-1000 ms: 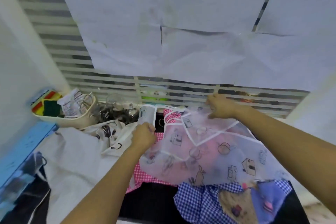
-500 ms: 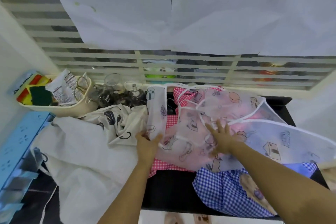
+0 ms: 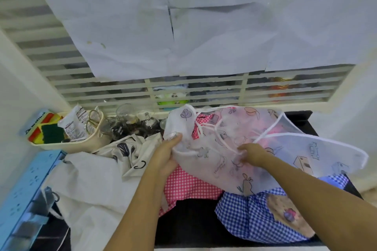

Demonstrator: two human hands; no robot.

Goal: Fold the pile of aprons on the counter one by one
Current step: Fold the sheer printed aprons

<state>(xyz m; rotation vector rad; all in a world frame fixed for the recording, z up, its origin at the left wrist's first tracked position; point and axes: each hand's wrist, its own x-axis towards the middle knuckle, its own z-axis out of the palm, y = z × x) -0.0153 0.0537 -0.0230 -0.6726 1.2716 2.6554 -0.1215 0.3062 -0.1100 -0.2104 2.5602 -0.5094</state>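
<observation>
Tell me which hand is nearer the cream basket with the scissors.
Left. The left hand grips the left edge of the translucent apron, right of the cream basket. The right hand pinches the apron's middle, farther right.

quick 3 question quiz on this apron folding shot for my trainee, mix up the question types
1. Short answer: which apron do the left hand and the right hand both hold?
2. True or false: the white packet sits in the basket.
3. Multiple choice: what shows directly beneath the held apron? A) pink checked apron B) green towel C) striped shirt

Key: 1. the translucent printed apron; 2. true; 3. A
</observation>
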